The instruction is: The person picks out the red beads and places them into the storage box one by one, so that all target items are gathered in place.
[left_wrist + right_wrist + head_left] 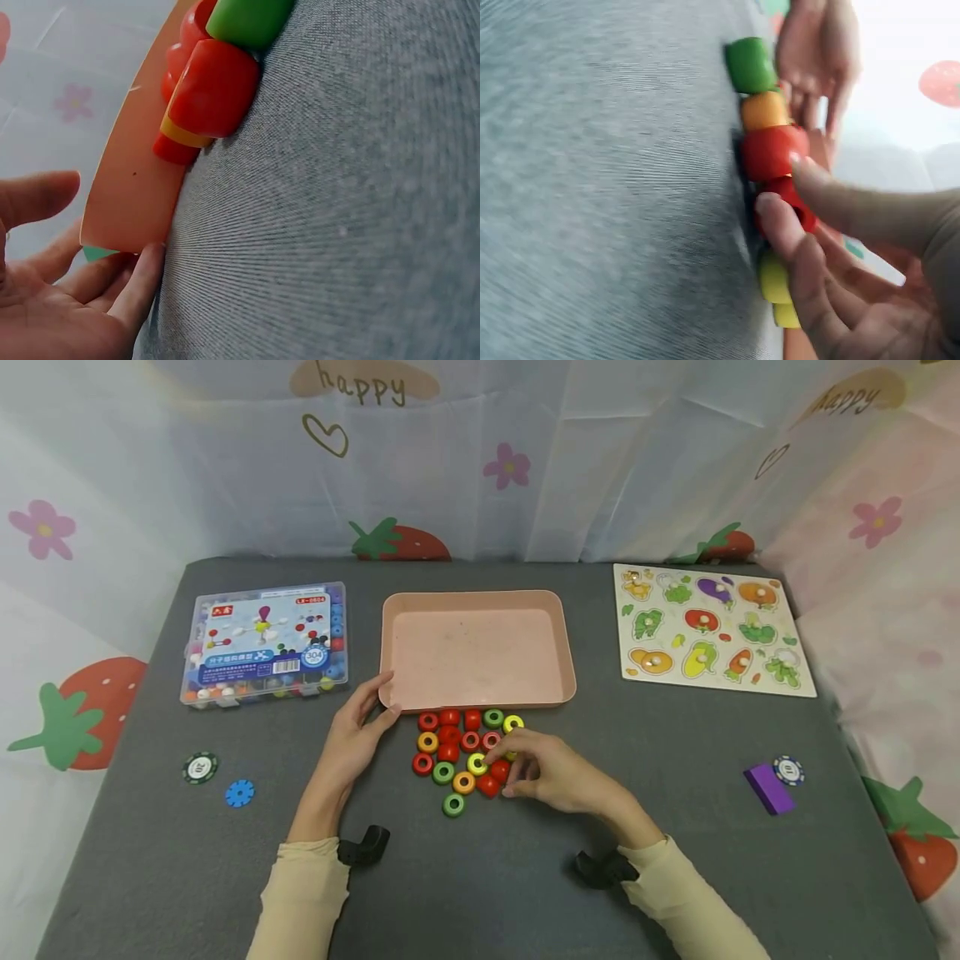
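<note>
My left hand (351,739) is at the front left corner of a shallow pink tray (480,699), straight fingers touching its wall; in the left wrist view one digit stands clear of the tray (135,202). Just in front of the tray lies a patch of red, orange, green and yellow ring-shaped beads, with a green bead (453,805) nearest me. At the patch's right edge my right hand (558,772) has its fingers curved round a red bead (499,770). The right wrist view has thumb and a fingertip on either side of that red bead (787,191).
A clear box of model parts (264,643) lies back left. Back right is a vegetable puzzle board (712,631). A green chip (200,767) and a blue chip (240,793) are at left; a purple block (769,789) touches a dark chip (789,770) at right.
</note>
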Demonstrator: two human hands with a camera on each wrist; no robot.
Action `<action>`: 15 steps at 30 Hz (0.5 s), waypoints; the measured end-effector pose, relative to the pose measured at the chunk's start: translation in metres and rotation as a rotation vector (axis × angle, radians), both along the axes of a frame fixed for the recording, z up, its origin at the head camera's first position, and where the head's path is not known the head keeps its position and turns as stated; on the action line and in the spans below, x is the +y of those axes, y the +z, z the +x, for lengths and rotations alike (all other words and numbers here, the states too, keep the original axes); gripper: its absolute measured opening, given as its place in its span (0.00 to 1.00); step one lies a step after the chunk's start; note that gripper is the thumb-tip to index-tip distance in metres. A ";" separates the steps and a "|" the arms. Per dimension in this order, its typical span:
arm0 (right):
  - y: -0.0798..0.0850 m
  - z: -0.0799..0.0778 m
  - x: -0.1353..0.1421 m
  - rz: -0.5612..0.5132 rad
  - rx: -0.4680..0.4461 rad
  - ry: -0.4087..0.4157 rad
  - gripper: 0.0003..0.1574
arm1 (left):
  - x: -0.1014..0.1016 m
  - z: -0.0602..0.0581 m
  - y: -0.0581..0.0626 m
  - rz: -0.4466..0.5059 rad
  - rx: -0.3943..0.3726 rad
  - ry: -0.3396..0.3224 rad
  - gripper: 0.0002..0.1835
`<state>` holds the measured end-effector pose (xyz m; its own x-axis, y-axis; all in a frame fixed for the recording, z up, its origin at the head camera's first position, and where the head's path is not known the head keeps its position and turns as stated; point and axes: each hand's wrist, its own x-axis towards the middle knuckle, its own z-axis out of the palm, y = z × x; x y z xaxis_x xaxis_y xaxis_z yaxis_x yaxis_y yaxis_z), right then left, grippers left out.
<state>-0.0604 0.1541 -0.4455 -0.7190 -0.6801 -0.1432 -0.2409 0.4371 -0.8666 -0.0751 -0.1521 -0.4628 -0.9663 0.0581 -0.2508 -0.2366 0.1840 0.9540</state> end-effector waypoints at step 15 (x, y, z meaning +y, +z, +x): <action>0.004 -0.026 -0.007 -0.175 0.050 -0.125 0.15 | -0.002 -0.002 0.001 -0.002 -0.017 0.026 0.28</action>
<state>-0.0862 0.1470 -0.4416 -0.8023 -0.5969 0.0069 -0.2389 0.3106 -0.9200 -0.0769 -0.1543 -0.4622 -0.9631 0.0327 -0.2671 -0.2572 0.1795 0.9495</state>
